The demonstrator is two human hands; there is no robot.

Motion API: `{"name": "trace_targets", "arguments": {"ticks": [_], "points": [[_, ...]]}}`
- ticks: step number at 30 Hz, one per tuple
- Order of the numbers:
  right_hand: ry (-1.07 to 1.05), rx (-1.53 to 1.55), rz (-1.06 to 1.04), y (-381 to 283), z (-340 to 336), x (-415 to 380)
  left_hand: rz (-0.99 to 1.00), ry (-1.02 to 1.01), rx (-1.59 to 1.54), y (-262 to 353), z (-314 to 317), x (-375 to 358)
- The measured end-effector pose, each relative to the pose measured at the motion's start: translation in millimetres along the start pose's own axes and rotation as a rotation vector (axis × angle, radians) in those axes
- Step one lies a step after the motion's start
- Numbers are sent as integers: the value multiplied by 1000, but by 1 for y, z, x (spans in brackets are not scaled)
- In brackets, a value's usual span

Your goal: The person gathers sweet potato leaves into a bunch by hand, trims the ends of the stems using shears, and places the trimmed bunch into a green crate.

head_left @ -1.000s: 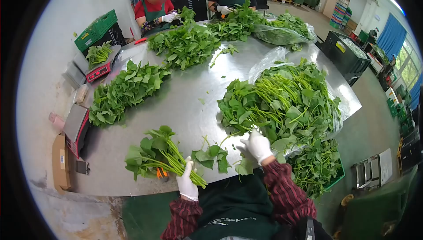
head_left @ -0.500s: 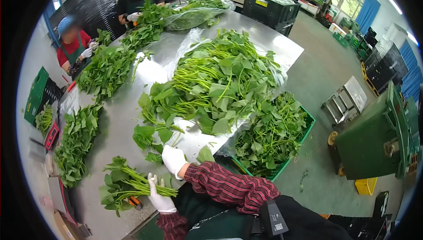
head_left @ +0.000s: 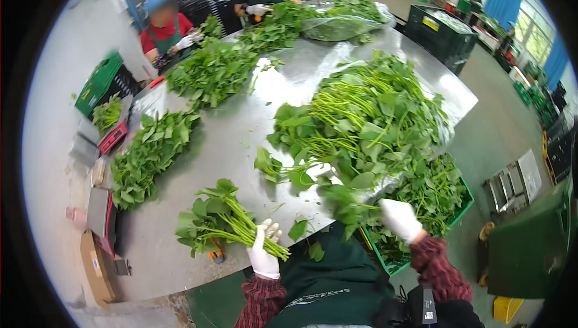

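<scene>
My left hand (head_left: 264, 251), in a white glove, grips the stem ends of a bunch of leafy greens (head_left: 227, 216) at the table's front edge. The bunch's leaves point left over the metal table (head_left: 198, 277). An orange-handled tool (head_left: 215, 256) lies partly under them. My right hand (head_left: 400, 219), also gloved, is closed on a sprig of leafy greens (head_left: 346, 203), whose leaves are motion-blurred. It is beside a green crate (head_left: 387, 266) full of greens, right of the table edge. A big pile of greens (head_left: 367, 111) lies on clear plastic beyond both hands.
Rows of greens (head_left: 153, 156) line the table's left side, near a red scale (head_left: 112, 138) and a cardboard box (head_left: 98, 268). Two people in aprons (head_left: 162, 27) work across the table. A black crate (head_left: 439, 33) stands behind; a green bin (head_left: 530, 238) is at right.
My right hand has moved right, away from the table edge, and now carries a sprig of greens. My left hand still holds the bunch. The view has turned left.
</scene>
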State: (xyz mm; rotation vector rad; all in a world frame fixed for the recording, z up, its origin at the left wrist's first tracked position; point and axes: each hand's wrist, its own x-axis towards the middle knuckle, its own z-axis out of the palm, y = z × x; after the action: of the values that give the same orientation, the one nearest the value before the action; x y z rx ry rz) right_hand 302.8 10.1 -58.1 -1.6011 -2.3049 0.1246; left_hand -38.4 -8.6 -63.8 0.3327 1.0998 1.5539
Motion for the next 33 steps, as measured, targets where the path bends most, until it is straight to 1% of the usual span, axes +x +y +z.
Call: {"name": "trace_targets", "arguments": {"ticks": [1, 2, 4, 5, 7, 8, 9, 10, 11, 12, 13, 15, 16, 17, 18, 19, 21, 23, 25, 27, 29, 30, 31, 33], "points": [[-63, -87, 125, 19, -6, -20, -2, 10, -7, 0, -2, 1], [-49, -183, 231, 43, -4, -41, -9, 28, -7, 2, -2, 1], [-373, -333, 526, 72, -13, -75, -7, 48, -15, 2, 0, 0], [-489, -421, 495, 91, -6, -94, -1, 60, -21, 3, 0, -1], [-426, -341, 396, 73, -13, -85, -16, 34, -8, 3, 2, 0], [-319, -251, 388, 48, -17, -66, -12, 41, -10, 4, 6, -2], [-213, -142, 309, 29, -15, -47, -6, 45, -14, 3, 4, -2], [-150, -23, 261, 4, -15, -24, 0, 28, -10, 1, 2, -2], [-50, 69, 147, -11, -4, -2, 6, 10, -5, 1, 1, -2], [-56, 185, 103, -28, 4, 23, 15, 20, -18, 2, 4, -4], [-20, 233, 40, -41, 14, 46, 21, 21, -19, 3, 2, -5], [5, 216, -17, -66, 32, 94, 20, 35, -10, 8, -2, -7], [140, 229, -150, -64, 54, 116, 33, 54, -22, 12, -1, -10], [131, 106, -138, -71, 63, 137, 41, 57, -23, 15, -3, -11], [242, 92, -195, -73, 77, 156, 81, 61, -36, 17, -6, -12], [140, 96, -131, -76, 88, 171, 121, 64, -49, 20, -9, -12], [159, -83, -92, -76, 107, 186, 151, 84, -54, 26, -11, -14], [159, -109, -120, -75, 108, 193, 137, 82, -86, 30, -17, -14], [121, 7, -139, -76, 97, 195, 160, 92, -75, 34, -19, -13], [66, 104, -52, -90, 70, 192, 155, 105, -63, 35, -19, -11], [-12, 245, -40, -106, 44, 188, 159, 100, -84, 32, -19, -6], [-147, 440, 40, -113, 26, 185, 142, 91, -89, 30, -17, -3], [-220, 602, 116, -125, 5, 180, 124, 81, -95, 30, -15, -1], [-257, 778, 154, -133, -4, 174, 107, 80, -129, 32, -8, 0]]}}
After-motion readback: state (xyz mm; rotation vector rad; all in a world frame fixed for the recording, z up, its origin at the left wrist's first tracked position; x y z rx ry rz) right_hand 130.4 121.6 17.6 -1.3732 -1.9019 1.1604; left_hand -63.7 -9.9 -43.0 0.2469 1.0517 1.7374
